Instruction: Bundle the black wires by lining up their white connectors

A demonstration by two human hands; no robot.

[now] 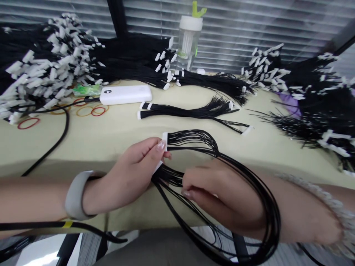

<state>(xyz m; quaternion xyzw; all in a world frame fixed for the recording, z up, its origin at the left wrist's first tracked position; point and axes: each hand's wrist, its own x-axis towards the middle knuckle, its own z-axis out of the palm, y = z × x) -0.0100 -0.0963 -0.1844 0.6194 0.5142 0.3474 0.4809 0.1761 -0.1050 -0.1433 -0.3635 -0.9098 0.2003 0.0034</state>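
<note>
A black wire harness [273, 218] loops from a white connector [164, 141] around over my right forearm and back. My left hand [130, 173] pinches that upper connector between thumb and fingers. A second white connector [158, 167] shows just below the thumb, partly hidden by the hand. My right hand [219, 184] is closed around the black wires [172, 175] that run out of this lower connector. Some thinner strands hang loose beneath my right hand. Beyond the hands lie shorter black wire bundles [180, 111] with white connectors at their ends.
Piles of wires with white connectors stand at the left [58, 55] and right [277, 70]. A white power bank [126, 94] with a black cable, rubber bands [29, 123] and a clear bottle [188, 44] are on the table. Window blinds [249, 29] rise behind.
</note>
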